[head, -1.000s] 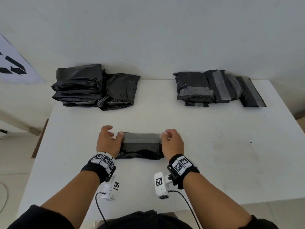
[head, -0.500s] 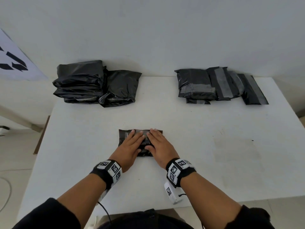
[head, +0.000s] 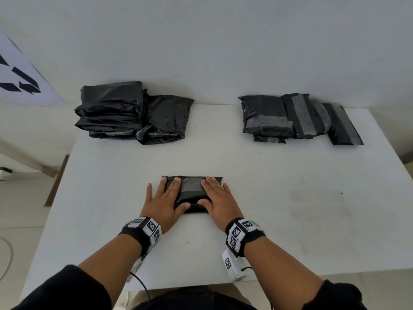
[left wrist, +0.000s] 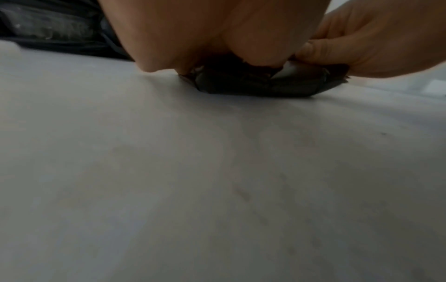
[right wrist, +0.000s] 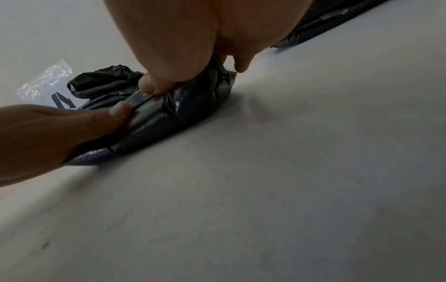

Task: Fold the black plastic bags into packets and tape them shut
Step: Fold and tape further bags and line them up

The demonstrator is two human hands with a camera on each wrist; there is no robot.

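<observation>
Packet lies btwn flat hands, left & right, fingers pressing it.

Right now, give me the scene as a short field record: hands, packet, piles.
left hand: flat, fingers straight, pressing the packet's left end
right hand: flat, fingers straight, pressing the packet's right end
packet: black, folded, lying on the white table, grey tape strip across its top
untaped bags: piled at far left of the table
taped packets: overlapping row at far right
</observation>
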